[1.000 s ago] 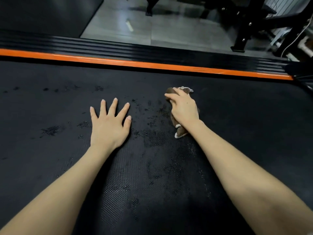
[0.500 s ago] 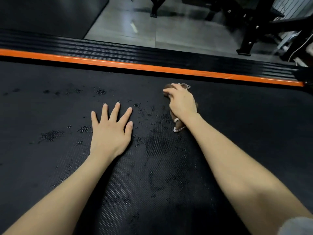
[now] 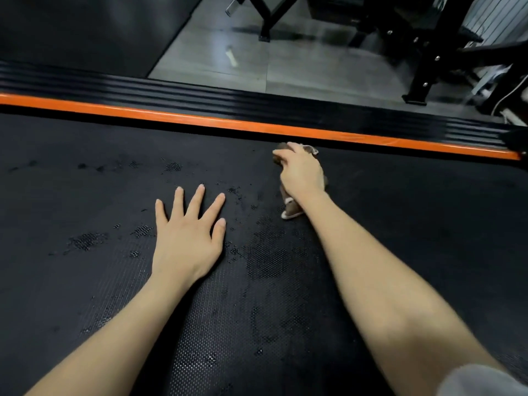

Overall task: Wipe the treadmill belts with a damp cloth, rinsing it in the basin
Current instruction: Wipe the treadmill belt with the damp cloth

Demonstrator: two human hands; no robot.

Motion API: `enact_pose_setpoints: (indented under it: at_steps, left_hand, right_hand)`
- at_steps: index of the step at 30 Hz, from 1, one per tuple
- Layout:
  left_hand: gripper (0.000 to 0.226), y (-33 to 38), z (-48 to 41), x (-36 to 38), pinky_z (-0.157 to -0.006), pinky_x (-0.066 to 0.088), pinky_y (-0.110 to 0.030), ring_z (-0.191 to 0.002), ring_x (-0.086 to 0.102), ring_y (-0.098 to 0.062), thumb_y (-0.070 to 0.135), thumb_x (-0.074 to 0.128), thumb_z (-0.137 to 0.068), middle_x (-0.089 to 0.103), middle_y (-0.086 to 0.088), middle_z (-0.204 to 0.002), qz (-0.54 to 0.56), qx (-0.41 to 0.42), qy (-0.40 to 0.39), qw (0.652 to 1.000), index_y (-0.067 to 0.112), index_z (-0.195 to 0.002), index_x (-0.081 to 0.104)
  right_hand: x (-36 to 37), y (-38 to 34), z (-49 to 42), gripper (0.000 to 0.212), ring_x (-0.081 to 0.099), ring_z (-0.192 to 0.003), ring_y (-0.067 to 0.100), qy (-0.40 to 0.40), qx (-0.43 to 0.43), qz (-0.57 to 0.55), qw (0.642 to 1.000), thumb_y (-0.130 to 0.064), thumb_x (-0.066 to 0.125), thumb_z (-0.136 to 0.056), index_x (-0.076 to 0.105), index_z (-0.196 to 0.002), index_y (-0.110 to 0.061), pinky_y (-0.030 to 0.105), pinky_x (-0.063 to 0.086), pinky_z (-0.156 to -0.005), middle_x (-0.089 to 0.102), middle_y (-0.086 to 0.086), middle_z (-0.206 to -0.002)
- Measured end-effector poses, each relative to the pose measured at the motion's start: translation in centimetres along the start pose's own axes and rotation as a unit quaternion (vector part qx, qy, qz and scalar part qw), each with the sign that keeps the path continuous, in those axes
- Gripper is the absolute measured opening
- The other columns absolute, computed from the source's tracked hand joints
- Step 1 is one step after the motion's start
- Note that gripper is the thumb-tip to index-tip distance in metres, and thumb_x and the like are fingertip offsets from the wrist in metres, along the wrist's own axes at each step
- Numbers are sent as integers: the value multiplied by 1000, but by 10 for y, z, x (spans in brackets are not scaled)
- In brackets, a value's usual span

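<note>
The black textured treadmill belt [image 3: 428,238] fills most of the view, running from 9 o'clock to 3 o'clock and down to the lower edge. Along its far side lies the ribbed black side rail [image 3: 200,94], with an orange stripe [image 3: 200,120] between rail and belt, sloping slightly down toward 3 o'clock. Beyond the rail, at 12 o'clock, is grey floor [image 3: 314,70], and at 1 to 2 o'clock stands a black equipment frame [image 3: 423,67] (what machine it belongs to cannot be told). Two bare forearms reach in from 7 o'clock and 5 o'clock. A bit of grey sleeve [image 3: 480,381] shows at the lower right corner. The left hand [image 3: 187,238] lies palm down on the belt toward 8 o'clock of centre, fingers straight and spread wide, holding nothing. The right hand [image 3: 301,174] sits just past centre toward 2 o'clock, near the orange stripe but not touching it, its fingers curled over a bunched brown cloth [image 3: 291,210] with a pale edge, which it holds down against the belt. The cloth pokes out past the fingertips at 12 o'clock and under the wrist at 6 o'clock. Dark damp patches [image 3: 267,258] mark the belt between the two hands and at 9 o'clock of the left hand.
</note>
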State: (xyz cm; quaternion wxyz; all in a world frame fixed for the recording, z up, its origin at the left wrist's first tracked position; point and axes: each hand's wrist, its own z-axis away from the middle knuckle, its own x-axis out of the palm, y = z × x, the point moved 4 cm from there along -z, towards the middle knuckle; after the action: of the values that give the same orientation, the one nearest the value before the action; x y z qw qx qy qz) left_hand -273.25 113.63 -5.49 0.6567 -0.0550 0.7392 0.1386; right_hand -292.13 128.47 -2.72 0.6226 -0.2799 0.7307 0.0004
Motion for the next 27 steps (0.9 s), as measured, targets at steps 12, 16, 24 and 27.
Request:
enact_pose_setpoints:
  at_steps: [12, 16, 24, 27]
  left_hand:
    - [70, -4, 2, -2, -116, -1, -52, -147, 3, -29, 57, -3, -84, 14, 2, -159, 9, 4, -10, 1000, 41, -148, 18]
    - [70, 0, 0, 0, -116, -3, -54, -146, 2, -30, 56, -3, -83, 13, 1, -159, 1, -1, -11, 1000, 41, -149, 17]
    - [61, -1, 1, -1, -115, -1, -55, -146, 1, -32, 53, 5, -90, 11, -1, -160, -8, -1, -29, 1000, 41, -149, 16]
    - [52, -2, 0, 0, -115, -1, -55, -146, 2, -32, 48, 17, -98, 12, -1, -160, -6, 3, -28, 1000, 39, -149, 18]
  right_hand:
    - [1, 9, -17, 43, 47, -125, 23, -27, -78, 20, 996, -10, 47, -89, 61, -122, -35, 33, 41, -97, 43, -5, -144]
    - [-15, 56, -22, 36, 48, -119, 32, 16, 31, 33, 999, -13, 44, -94, 62, -122, -27, 38, 42, -95, 47, 4, -138]
    - [-10, -33, 106, 33, 49, -123, 32, -42, -163, -60, 984, -8, 50, -88, 70, -111, -21, 40, 41, -103, 54, 8, -134]
    - [-33, -18, 189, 44, 51, -122, 31, -69, -239, -37, 968, -7, 42, -79, 70, -110, -21, 39, 38, -105, 57, 9, -131]
